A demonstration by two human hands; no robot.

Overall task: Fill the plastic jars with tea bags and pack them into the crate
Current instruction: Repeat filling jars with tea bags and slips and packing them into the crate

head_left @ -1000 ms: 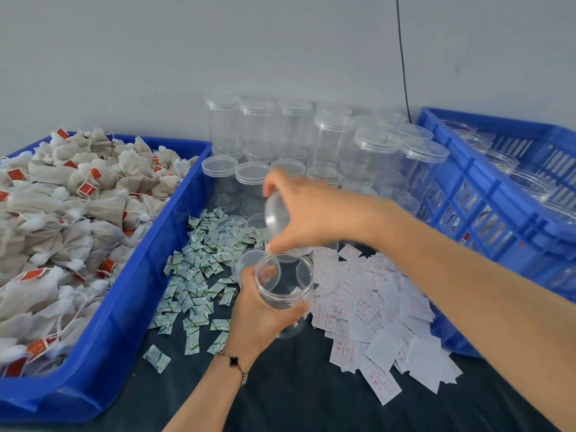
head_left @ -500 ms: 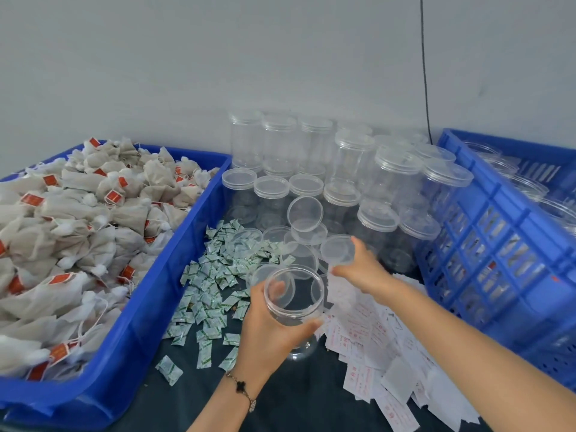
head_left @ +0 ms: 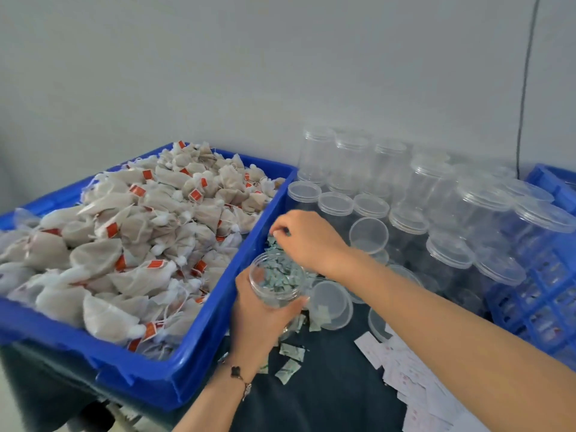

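My left hand [head_left: 260,319] grips a clear open plastic jar [head_left: 276,280] from below, just right of the blue bin [head_left: 199,344] heaped with beige tea bags [head_left: 131,244] bearing red tags. My right hand [head_left: 307,240] reaches over the jar to the pile of small green-white sachets [head_left: 277,260], its fingertips curled and pinching at one. The jar's loose lid [head_left: 330,304] lies on the dark table beside it. A blue slatted crate [head_left: 542,300] stands at the right edge.
Several empty clear jars with lids [head_left: 414,207] are stacked against the wall behind my hands. White paper slips [head_left: 411,381] are scattered at the front right. A few stray sachets [head_left: 291,360] lie on the dark table. A black cable [head_left: 523,88] hangs down the wall.
My right hand set the lid down and moved left to the sachet pile. The view shifted left, and my left hand carried the jar toward the sachets.
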